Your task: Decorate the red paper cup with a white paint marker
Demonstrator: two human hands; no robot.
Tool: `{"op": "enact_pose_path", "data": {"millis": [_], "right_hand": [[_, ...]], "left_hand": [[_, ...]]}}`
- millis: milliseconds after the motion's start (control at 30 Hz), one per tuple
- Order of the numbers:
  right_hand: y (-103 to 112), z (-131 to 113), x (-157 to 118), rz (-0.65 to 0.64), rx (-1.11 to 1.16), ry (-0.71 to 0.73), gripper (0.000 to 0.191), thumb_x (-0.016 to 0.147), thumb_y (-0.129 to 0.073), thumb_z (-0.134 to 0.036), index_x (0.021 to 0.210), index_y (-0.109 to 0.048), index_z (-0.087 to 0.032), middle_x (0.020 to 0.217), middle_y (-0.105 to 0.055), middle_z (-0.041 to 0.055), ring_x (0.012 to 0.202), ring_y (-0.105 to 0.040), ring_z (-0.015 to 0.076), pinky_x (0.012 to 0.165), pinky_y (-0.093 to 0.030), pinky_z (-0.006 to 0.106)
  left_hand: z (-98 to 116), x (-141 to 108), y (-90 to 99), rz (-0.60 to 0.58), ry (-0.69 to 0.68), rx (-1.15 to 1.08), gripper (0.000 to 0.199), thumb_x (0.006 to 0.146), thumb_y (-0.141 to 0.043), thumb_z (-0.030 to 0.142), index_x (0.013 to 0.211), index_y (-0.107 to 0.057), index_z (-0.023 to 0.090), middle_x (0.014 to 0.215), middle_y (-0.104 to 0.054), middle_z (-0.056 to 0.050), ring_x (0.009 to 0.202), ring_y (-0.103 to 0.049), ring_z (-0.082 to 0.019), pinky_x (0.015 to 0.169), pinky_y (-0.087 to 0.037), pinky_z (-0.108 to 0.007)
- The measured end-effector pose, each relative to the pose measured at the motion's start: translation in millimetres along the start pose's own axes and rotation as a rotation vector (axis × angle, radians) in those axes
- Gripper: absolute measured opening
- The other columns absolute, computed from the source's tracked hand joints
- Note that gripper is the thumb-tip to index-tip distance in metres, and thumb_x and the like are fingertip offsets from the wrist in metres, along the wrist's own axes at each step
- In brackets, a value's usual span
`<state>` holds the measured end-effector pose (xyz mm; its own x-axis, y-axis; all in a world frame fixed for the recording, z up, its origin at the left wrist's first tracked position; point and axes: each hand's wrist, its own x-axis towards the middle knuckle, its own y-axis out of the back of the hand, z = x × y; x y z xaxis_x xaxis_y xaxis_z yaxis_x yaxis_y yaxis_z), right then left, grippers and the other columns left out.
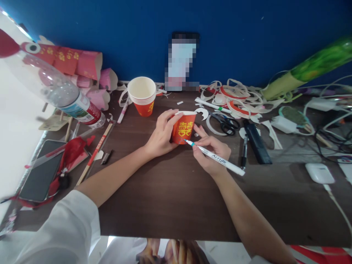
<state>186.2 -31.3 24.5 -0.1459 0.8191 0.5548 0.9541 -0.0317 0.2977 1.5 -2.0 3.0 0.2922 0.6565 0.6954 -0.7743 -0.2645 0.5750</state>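
A red paper cup [183,129] with a yellow printed character stands upright on the dark wooden table [165,198]. My left hand [162,134] is closed around the cup's left side, its fingers reaching up to the white rim. Between the fingers of my right hand [213,154] is a white acrylic marker [220,160] with a teal band. The marker's tip is at the lower front of the cup; whether it touches is hard to tell. Some right-hand fingers rest by the cup's right side.
Behind on the left stand stacked paper cups [141,95]. Scissors [227,123], paper scraps [233,93] and a black pen [244,152] lie to the right. A bottle [79,104], a dark phone [42,170] and chopsticks [95,154] are left. Another phone [181,62] leans on the blue panel.
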Motion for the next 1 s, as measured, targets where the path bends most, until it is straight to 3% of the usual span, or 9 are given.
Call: {"op": "enact_pose_path", "data": {"millis": [233, 533, 1000], "right_hand": [[-1.5, 0.1, 0.4, 0.032, 0.025, 0.010, 0.017, 0.069, -0.065, -0.010, 0.070, -0.056, -0.025, 0.064, -0.066, -0.0039, 0.105, -0.065, 0.0325, 0.105, -0.043, 0.055], [1.1, -1.1, -0.4, -0.044, -0.022, 0.017, 0.014, 0.068, -0.063, -0.012, 0.068, -0.057, -0.024, 0.060, -0.063, -0.0037, 0.110, -0.063, 0.0324, 0.107, -0.040, 0.056], [-2.2, -1.7, 2.1, 0.048, 0.057, -0.004, 0.017, 0.070, -0.062, -0.009, 0.068, -0.054, -0.024, 0.063, -0.064, -0.0037, 0.104, -0.066, 0.0329, 0.105, -0.043, 0.055]], "left_hand": [[-0.1, 0.3, 0.7, -0.013, 0.009, -0.002, 0.079, 0.081, -0.063, 0.043, 0.143, -0.019, 0.023, 0.135, -0.036, -0.016, 0.130, -0.036, -0.032, 0.107, -0.034, -0.051], [-0.4, -0.2, -0.3, 0.004, 0.014, 0.004, 0.076, 0.082, -0.060, 0.044, 0.143, -0.020, 0.023, 0.134, -0.037, -0.016, 0.129, -0.037, -0.031, 0.108, -0.034, -0.050], [-1.0, -0.4, -0.7, -0.010, 0.017, -0.010, 0.080, 0.082, -0.062, 0.046, 0.144, -0.019, 0.022, 0.136, -0.037, -0.016, 0.132, -0.036, -0.031, 0.108, -0.034, -0.050]]}}
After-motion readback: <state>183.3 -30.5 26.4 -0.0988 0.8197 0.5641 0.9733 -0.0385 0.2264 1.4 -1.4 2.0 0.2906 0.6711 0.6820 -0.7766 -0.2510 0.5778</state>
